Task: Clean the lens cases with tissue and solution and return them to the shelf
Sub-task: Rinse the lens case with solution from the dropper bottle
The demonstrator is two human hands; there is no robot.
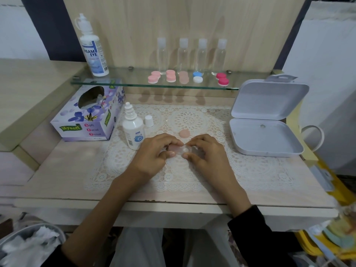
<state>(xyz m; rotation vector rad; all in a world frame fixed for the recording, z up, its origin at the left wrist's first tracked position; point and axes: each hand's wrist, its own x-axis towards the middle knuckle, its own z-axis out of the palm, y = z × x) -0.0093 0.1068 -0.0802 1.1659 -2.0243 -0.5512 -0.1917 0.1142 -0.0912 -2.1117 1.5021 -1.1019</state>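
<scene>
The case [182, 150] sits just right of the bottle [133, 132] and a little nearer the person, held low over the mat [192, 120] between both hands. The left hand [154, 153] curls its fingers and thumb round the left end. That end looks pinkish, perhaps with its lid on, but the fingers hide too much to be sure. The right hand [205, 151] pinches the right end, where a clear open well shows between the fingertips. A loose peach cap [184, 133] lies on the mat to the right of the bottle, just beyond the hands, and is probably that well's lid.

The case looks to be small, light, stiff plastic. It should not bend or break under a firm pinch, but it offers little to grip and will likely turn slick once wet. The safest hold is probably by the outer rims of the two wells or the bridge between them, with fingers kept out of the open well. The loose cap is light enough to skid or roll if knocked.

The bottle stands open, its own small white cap [149, 120] just behind and right of it. The tissue box [90, 116] is just left of the bottle. The shelf [134, 84], behind and above the bottle, carries the other cases [187, 77].
</scene>
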